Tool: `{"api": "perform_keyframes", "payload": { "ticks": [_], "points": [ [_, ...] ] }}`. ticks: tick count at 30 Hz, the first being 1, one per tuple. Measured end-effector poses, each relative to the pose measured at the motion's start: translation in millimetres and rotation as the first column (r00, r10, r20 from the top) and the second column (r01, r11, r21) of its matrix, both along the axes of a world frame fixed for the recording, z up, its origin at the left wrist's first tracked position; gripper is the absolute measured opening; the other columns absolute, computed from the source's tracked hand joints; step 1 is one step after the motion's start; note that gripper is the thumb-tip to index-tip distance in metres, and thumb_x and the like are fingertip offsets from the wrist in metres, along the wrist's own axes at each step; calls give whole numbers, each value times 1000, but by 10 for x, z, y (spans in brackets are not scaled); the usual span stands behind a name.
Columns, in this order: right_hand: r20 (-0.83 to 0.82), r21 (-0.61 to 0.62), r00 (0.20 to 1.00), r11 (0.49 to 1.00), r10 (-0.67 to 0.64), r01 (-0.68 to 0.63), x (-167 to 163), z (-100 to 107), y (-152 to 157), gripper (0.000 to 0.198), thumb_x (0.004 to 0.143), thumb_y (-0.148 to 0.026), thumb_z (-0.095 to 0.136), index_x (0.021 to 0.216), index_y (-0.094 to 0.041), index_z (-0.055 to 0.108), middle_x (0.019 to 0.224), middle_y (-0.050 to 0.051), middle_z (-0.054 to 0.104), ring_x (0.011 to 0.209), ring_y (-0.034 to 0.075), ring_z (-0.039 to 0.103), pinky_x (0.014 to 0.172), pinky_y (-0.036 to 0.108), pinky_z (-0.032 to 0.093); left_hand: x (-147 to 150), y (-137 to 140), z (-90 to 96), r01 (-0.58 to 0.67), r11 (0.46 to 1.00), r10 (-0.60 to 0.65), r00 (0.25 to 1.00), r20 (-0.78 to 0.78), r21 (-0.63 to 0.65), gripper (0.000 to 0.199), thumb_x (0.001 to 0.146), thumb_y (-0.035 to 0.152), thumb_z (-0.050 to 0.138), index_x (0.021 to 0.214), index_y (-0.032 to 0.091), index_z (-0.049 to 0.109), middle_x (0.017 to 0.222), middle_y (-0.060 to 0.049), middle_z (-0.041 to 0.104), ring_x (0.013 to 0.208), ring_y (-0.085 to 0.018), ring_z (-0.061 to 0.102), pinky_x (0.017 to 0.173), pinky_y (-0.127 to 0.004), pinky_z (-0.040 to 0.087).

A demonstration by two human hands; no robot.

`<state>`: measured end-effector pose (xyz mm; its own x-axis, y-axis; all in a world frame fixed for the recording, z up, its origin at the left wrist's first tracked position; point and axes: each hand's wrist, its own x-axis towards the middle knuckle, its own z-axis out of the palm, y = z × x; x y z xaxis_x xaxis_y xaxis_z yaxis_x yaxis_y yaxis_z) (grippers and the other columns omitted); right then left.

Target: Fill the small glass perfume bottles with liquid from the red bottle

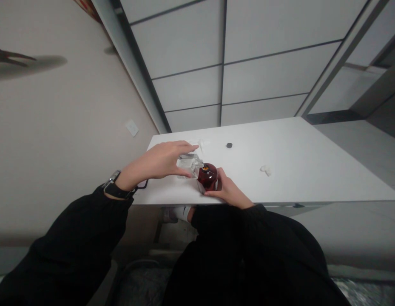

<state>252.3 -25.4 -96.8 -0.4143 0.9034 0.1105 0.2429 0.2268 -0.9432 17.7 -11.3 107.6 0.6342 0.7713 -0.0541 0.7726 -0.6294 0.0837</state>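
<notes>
My left hand (pixel 159 163) grips a clear square glass bottle (pixel 188 165), tilted on its side with its mouth against the open top of a dark red round bottle (pixel 207 176). My right hand (pixel 228 190) is wrapped around the lower right side of the red bottle, which stands near the front edge of the white table (pixel 312 161). A wristwatch (pixel 114 187) sits on my left wrist. Both arms wear black sleeves.
A small black round cap (pixel 229 145) lies on the table behind the bottles. A white crumpled bit (pixel 266 170) rests to the right. A clear small piece (pixel 202 144) lies near my left fingertips. A wall with a socket (pixel 132 128) stands left.
</notes>
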Motion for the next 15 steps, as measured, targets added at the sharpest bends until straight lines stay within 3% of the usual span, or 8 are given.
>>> {"api": "perform_keyframes", "payload": {
  "ticks": [15],
  "points": [
    [18, -2, 1000, 1000, -5, 5, 5, 22, -12, 70, 73, -48, 90, 124, -24, 48, 120, 10, 71, 109, 34, 68, 95, 48, 52, -13, 43, 63, 29, 999, -27, 998, -55, 30, 78, 90, 56, 76, 157, 26, 50, 156, -12, 60, 140, -31, 59, 110, -38, 46]
  ]
}}
